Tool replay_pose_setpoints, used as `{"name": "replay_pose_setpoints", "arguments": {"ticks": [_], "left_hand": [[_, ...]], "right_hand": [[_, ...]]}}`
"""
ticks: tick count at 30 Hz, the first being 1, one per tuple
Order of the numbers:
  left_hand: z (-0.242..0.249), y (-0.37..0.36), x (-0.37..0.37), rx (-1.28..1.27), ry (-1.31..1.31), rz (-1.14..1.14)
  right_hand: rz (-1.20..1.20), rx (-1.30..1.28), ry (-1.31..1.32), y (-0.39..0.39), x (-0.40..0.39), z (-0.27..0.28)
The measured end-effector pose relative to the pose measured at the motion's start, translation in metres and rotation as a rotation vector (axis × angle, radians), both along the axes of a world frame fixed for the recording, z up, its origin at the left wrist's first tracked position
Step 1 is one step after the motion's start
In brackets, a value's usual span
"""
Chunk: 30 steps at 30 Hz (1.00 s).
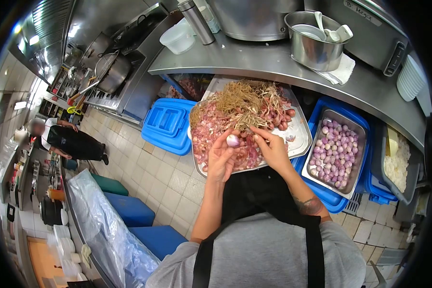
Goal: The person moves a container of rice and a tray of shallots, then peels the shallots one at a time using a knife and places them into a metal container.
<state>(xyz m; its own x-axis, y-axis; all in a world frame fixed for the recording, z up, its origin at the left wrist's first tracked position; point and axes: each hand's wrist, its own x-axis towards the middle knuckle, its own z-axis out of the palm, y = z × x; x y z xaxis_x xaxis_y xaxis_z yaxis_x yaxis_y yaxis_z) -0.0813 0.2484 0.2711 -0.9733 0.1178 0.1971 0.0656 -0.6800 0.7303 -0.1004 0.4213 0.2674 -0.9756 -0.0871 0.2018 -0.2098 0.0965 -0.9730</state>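
Note:
Between the thumb and fingers of my left hand (222,156) is a peeled purple-white shallot (233,140). My right hand (272,150) is just to its right, thumb and fingers pinched together; what they hold, if anything, is too small to make out. Both hands are over a large metal tray (300,132) heaped with reddish shallot skins (209,132), dry roots and stems (240,98) and unpeeled shallots (284,120). To the right, a steel pan (361,165) holds many peeled shallots (335,149).
A steel counter (254,57) with a pot of utensils (317,53) runs beyond the tray. A blue lid (165,126) lies left of it. Blue bins (129,210) stand lower left. Another person (74,141) in a black apron stands at far left. White chopped food (399,165) is at right.

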Motion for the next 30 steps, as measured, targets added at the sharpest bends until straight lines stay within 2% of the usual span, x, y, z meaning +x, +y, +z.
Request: {"name": "replay_pose_setpoints", "arguments": {"ticks": [4,10,15,21,24,27,30], "left_hand": [[-0.012,0.0,-0.002,0.065,-0.022,0.087],[-0.006,0.0,-0.001,0.093,0.005,0.081],[-0.005,0.001,0.0,0.071,0.018,0.168],[-0.004,0.008,0.006,0.032,0.032,0.267],[-0.007,0.013,0.006,0.039,0.065,0.306],[-0.01,0.013,0.004,0.054,0.065,0.295],[-0.015,0.013,0.001,0.092,0.052,0.272]], "right_hand": [[0.043,-0.015,0.181,-0.003,0.012,0.013],[0.096,-0.057,0.21,-0.007,0.023,0.031],[0.172,-0.095,0.263,-0.017,0.029,0.024],[0.135,-0.063,0.262,-0.022,0.031,0.021],[0.263,-0.247,0.045,-0.019,0.03,0.021],[0.502,-0.7,-0.442,-0.01,0.021,0.014],[0.408,-0.807,-0.605,-0.011,0.015,0.009]]}}
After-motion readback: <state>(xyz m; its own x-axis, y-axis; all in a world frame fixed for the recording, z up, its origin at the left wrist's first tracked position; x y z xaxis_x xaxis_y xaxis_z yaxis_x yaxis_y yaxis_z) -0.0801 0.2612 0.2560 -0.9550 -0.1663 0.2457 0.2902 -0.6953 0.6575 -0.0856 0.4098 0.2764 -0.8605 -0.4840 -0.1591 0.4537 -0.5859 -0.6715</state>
